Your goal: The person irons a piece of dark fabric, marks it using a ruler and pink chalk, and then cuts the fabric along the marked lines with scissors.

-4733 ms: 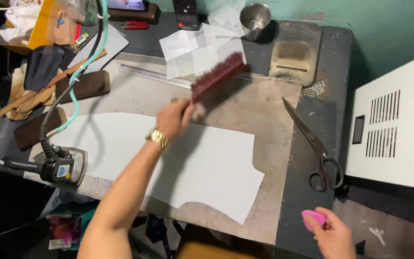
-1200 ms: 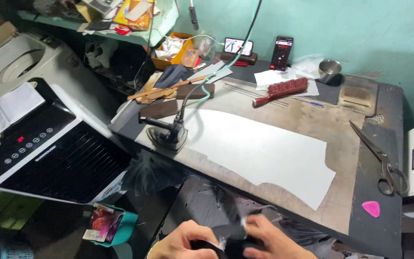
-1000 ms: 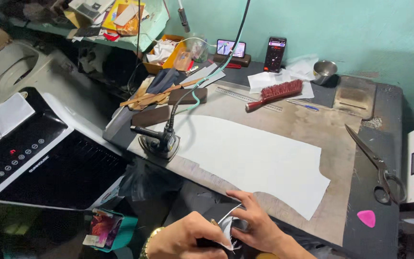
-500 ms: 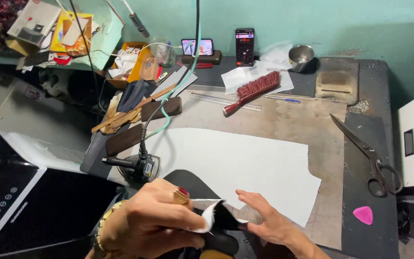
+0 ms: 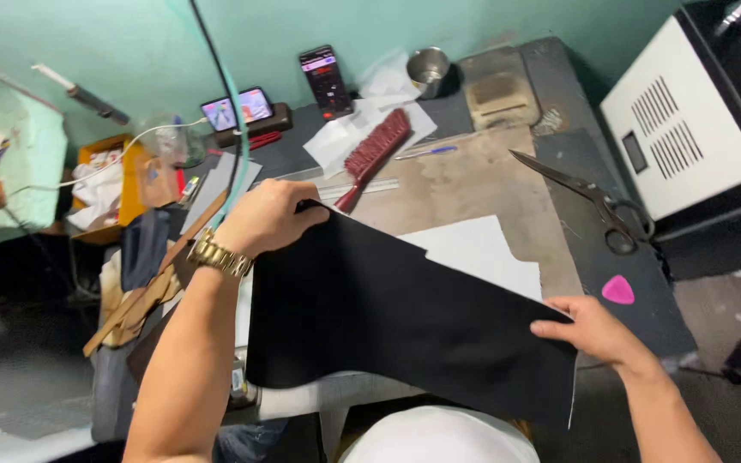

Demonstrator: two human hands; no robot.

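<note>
Head view: left hand (image 5: 269, 216) and right hand (image 5: 592, 327), each grip clamped on one black cloth (image 5: 396, 317).

Two lit screens stand against the green wall at top centre — a smartphone (image 5: 326, 81) propped upright, and to its left a second phone (image 5: 238, 108) lying sideways with a colourful picture. A small dark display (image 5: 635, 153) sits on the white machine (image 5: 688, 111), upper right.

Two hands: left (image 5: 269, 217) and right (image 5: 592, 327). One black cloth (image 5: 388, 317), one white pattern sheet (image 5: 482, 253), one red brush (image 5: 375, 150), one scissors (image 5: 589, 199), two phones (image 5: 328, 80) (image 5: 237, 109), one metal cup (image 5: 428, 70), one pink chalk (image 5: 618, 290).
</note>
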